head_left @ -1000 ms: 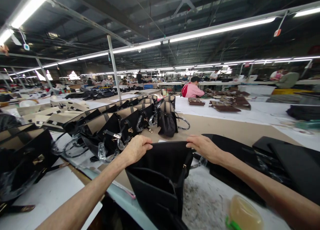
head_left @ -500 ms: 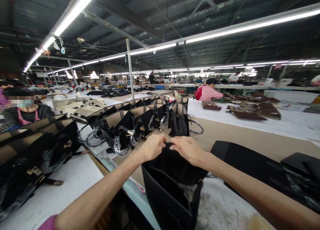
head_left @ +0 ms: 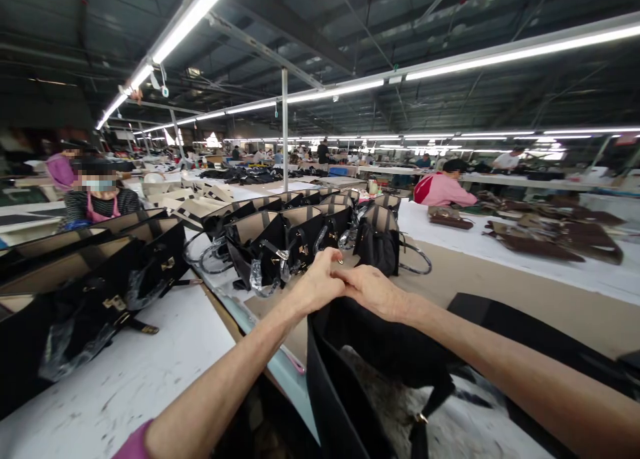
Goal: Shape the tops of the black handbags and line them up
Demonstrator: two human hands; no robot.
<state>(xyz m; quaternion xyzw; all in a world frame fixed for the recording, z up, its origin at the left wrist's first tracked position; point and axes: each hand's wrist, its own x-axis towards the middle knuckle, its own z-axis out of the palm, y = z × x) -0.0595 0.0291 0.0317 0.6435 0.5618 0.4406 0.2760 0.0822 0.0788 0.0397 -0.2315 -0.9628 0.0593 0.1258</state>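
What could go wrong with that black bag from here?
The left hand and right hand crowd together at the top edge of the black bag, so that edge might crease or slip. The gold-coloured fitting on its strap could snag. The standing bag beyond the hands might get knocked.

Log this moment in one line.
Left hand: touching right hand; right hand: at top edge of black bag; grips: unclear; beyond: black-and-beige bags

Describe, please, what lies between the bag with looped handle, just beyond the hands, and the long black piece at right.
In the head view, the bag has its looped handle that way; then only bare brown sheet until the black piece.
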